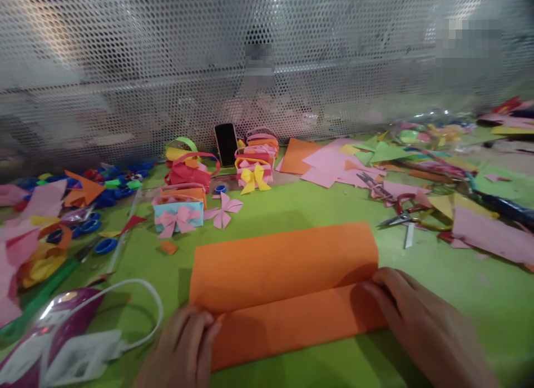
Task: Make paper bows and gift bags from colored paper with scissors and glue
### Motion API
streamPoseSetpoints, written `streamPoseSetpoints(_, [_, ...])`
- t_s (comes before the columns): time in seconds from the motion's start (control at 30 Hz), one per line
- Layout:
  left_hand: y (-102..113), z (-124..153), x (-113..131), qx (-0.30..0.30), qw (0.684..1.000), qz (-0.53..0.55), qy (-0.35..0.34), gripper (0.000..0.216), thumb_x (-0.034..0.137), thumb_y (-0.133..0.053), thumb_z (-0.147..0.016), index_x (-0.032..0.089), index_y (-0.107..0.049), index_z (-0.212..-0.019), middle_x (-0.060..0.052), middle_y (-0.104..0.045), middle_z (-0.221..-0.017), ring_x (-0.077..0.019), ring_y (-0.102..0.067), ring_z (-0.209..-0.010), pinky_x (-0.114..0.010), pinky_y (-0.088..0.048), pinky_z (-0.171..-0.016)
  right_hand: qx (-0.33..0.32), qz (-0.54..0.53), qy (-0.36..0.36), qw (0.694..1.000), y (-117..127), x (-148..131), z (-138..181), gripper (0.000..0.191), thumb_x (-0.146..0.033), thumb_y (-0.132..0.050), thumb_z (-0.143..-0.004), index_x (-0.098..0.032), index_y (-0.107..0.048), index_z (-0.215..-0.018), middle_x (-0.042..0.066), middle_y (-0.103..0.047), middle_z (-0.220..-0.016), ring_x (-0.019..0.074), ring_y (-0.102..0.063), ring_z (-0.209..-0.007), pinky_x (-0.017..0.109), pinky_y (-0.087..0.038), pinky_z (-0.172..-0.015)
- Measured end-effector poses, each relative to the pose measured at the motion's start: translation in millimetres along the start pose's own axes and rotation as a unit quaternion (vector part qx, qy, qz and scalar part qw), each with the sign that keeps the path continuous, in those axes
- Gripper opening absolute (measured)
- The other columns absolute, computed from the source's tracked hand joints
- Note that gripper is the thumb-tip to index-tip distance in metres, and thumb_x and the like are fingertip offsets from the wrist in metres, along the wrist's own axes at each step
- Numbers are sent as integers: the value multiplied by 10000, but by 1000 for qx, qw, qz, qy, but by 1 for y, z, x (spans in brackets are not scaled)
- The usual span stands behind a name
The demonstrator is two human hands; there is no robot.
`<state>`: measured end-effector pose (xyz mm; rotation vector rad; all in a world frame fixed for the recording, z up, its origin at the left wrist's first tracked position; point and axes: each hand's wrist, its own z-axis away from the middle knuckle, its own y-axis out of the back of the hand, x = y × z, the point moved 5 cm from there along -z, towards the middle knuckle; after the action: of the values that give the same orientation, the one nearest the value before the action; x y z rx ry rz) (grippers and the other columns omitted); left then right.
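A sheet of orange paper [287,265] lies in front of me with its near part folded over into a long flap. At its left end my left hand [183,346] pinches the fold between thumb and fingers. My right hand [421,321] grips the right end of the same fold, thumb on top near the edge. The far part of the sheet stays flat or slightly lifted beyond the flap. Beyond the sheet stand small paper bags with bows, among them a blue one with a pink bow [178,218] and a pink one with a yellow bow [254,178].
A purple and white corded device [62,332] lies at the lower left. Scissors [403,210] and paper scraps [334,160] are on the right. A phone [226,145] leans against the perforated metal screen [167,71] at the back. Blue rings [105,245] lie left.
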<state>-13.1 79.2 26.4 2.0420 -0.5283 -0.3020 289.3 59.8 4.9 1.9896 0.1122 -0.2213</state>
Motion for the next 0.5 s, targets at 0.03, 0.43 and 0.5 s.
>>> streamPoseSetpoints(0.03, [0,0,2,-6,1000,-8,7,300,351,-340,-921,239,-579,-779,17,-646,-728,-133,-640,-683,-244,-480,-621,-9,0,-5,1000,-1,1,1,417,-502,-255,-904,-245,-502,-686,-1,-628,-603,160,-599,-415,252,-334,-341])
streamPoseSetpoints(0.43, [-1,7,3,-12,996,-88,-1,287,312,-372,-903,174,-576,-1052,-79,-657,-964,-214,-614,-858,-344,-457,-744,-104,32,-55,992,-11,8,-1,237,-411,-408,-848,-239,-517,-727,9,-667,-723,183,-623,-503,258,-324,-396])
streamPoseSetpoints(0.5, [-1,5,8,-23,994,-103,-40,329,230,-393,-872,238,-569,-1150,-77,-625,-1114,-256,-569,-983,-390,-434,-791,-116,44,-61,990,-12,8,-3,220,-410,-433,-838,-235,-500,-724,11,-661,-712,185,-620,-506,256,-300,-398])
